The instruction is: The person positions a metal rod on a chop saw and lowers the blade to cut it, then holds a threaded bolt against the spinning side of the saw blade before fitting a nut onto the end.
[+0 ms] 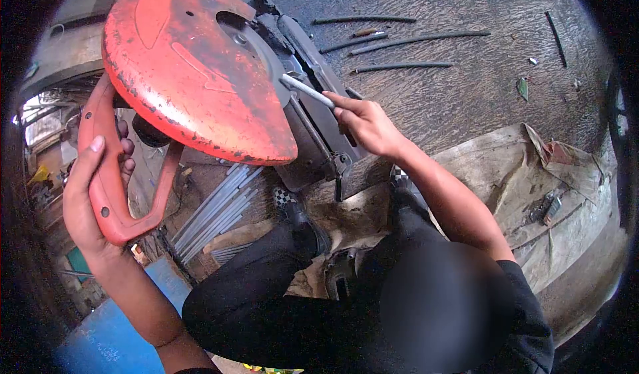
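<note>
A cut-off saw with a scuffed red blade guard fills the upper left of the head view. My left hand is wrapped round its red loop handle, fingers curled behind the grip. My right hand pinches a short grey rod near one end. The rod's far end reaches the saw by the right edge of the guard, above the dark metal base. A threaded clamp screw runs along that base below the rod. The lower part of the blade is hidden by the guard.
Several dark rods lie on the textured floor beyond the saw. A bundle of grey rods rests below the guard. Worn sacking spreads at the right, and a blue surface is at lower left. My legs are close to the saw base.
</note>
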